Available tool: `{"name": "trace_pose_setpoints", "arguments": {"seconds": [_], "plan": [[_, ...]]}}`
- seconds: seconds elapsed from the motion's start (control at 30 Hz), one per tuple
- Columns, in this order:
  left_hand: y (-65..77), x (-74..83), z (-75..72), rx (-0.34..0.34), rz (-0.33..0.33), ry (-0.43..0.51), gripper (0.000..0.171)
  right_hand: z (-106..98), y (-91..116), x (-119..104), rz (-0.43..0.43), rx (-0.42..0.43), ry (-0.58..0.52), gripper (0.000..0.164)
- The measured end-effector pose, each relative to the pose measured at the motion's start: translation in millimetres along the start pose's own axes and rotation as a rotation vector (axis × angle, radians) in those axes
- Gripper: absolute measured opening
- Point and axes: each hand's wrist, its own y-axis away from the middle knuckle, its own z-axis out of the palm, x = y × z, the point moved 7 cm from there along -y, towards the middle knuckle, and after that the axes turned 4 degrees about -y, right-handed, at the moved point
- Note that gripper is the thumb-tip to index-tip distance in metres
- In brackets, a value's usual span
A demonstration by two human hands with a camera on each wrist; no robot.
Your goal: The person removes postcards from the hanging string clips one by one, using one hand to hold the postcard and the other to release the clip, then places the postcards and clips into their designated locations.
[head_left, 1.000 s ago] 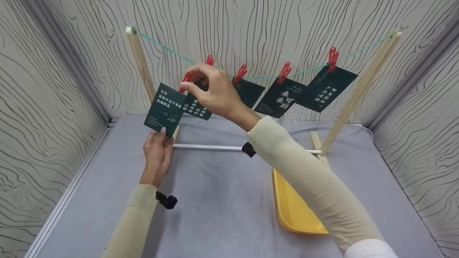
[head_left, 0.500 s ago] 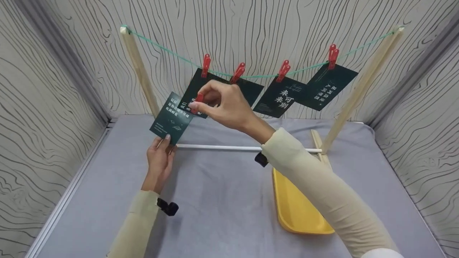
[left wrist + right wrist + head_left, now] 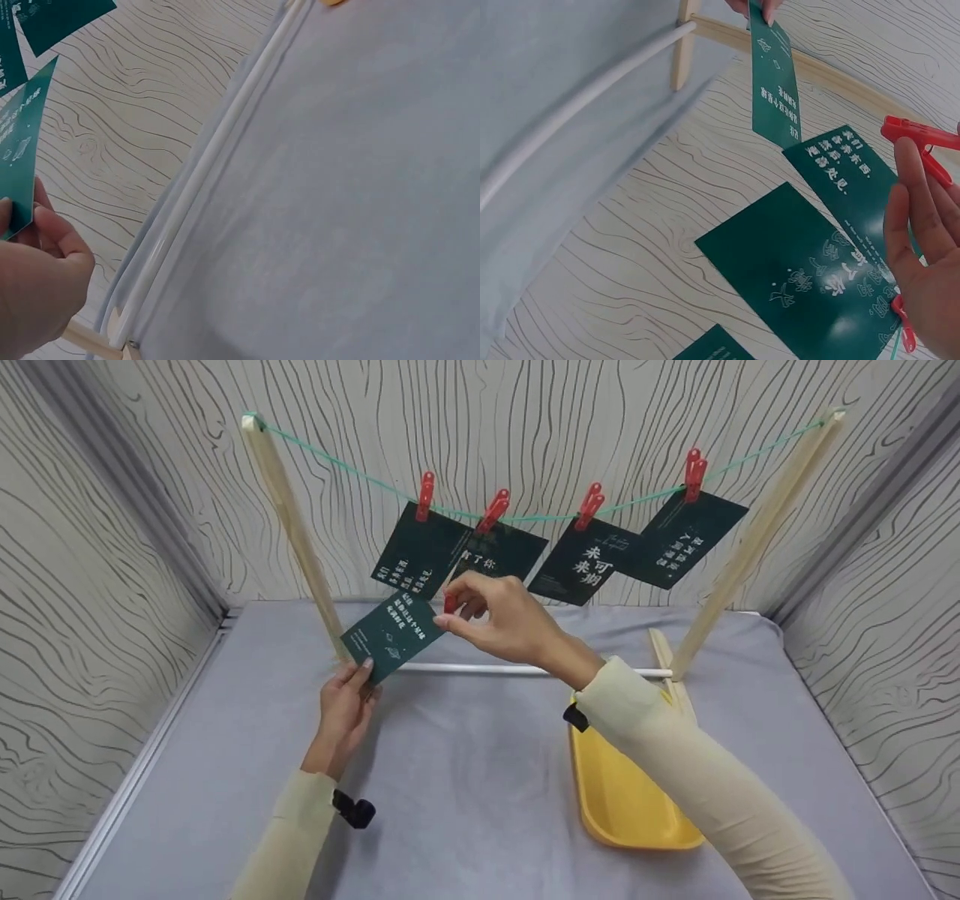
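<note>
Patterned walls (image 3: 525,405) stand around a table covered in grey cloth (image 3: 465,780). On it, two wooden posts (image 3: 294,525) are joined low down by a white rod (image 3: 487,669); the left wrist view alone shows the whole left hand's side of that rod running close to the cloth. A yellow tray (image 3: 626,802) sits on the right, partly covered by the right sleeve (image 3: 697,757). A thin green string (image 3: 322,456) sags between the post tops, and four dark green cards (image 3: 581,562) hang from it by red clips (image 3: 425,496). The right hand covers the lower part of the second card from the left in the head view, while the right wrist view shows more of its printing.

The left hand (image 3: 346,709), below the hanging cards, pinches a loose card (image 3: 386,637) by its lower corner, thumb on the printed face. The card is tilted, its top overlapping the leftmost hanging card in sight; whether they touch I cannot tell. The right hand (image 3: 514,619), apart from the left, reaches in from the right and holds another clip (image 3: 922,135) between thumb and fingers. The head view gives only a sliver of that clip; the right wrist view shows its splayed arms
</note>
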Motion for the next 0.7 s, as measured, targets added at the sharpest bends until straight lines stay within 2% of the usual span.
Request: {"name": "trace_pose_setpoints", "arguments": {"seconds": [0.13,0.33,0.7], "plan": [[2.7,-5.1,0.8,-0.002,-0.022,-0.015,0.042,0,11,6,0.017,-0.009,0.039,0.029],[3.9,-9.6,5.7,-0.011,0.021,-0.05,0.038,-4,26,13,0.007,-0.023,0.057,0.028],[2.8,-20.6,12.3,-0.025,0.016,-0.133,0.031,-12,52,30,0.043,-0.04,0.077,0.029]]}}
